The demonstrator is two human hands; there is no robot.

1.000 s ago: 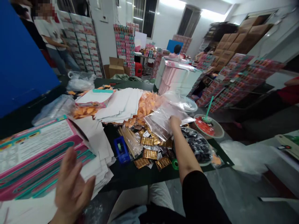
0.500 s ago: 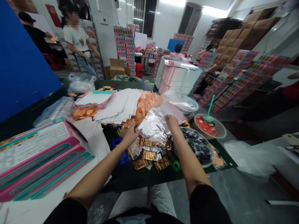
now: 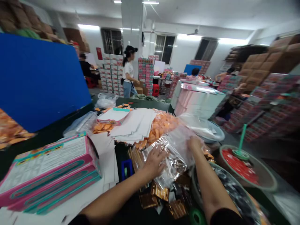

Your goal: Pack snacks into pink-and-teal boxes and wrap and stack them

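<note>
A clear plastic bag (image 3: 174,145) lies crumpled and shiny in front of me. My left hand (image 3: 155,161) rests on its near left part with the fingers spread. At the bag's right side, my right hand (image 3: 195,145) has its fingers closed on the plastic, though they are blurred. Gold foil packets (image 3: 160,190) lie below the bag, some partly covered by it. Thin wooden sticks (image 3: 136,158) and a blue tape dispenser (image 3: 127,169) are left of my left hand. A bowl of dark wrapped pieces (image 3: 231,190) sits by my right forearm.
Pink and teal boxes (image 3: 53,170) stand at left on white sheets. Orange packets (image 3: 161,122) and white paper (image 3: 134,123) lie beyond the bag. A basin with red pieces (image 3: 243,165) is at right; a green tape roll (image 3: 197,216) is near the front. A blue panel (image 3: 42,81) stands left.
My view has turned left and lower. My left hand has moved from the bag's left edge onto its surface, fingers spread. A co-worker in a white shirt has turned sideways.
</note>
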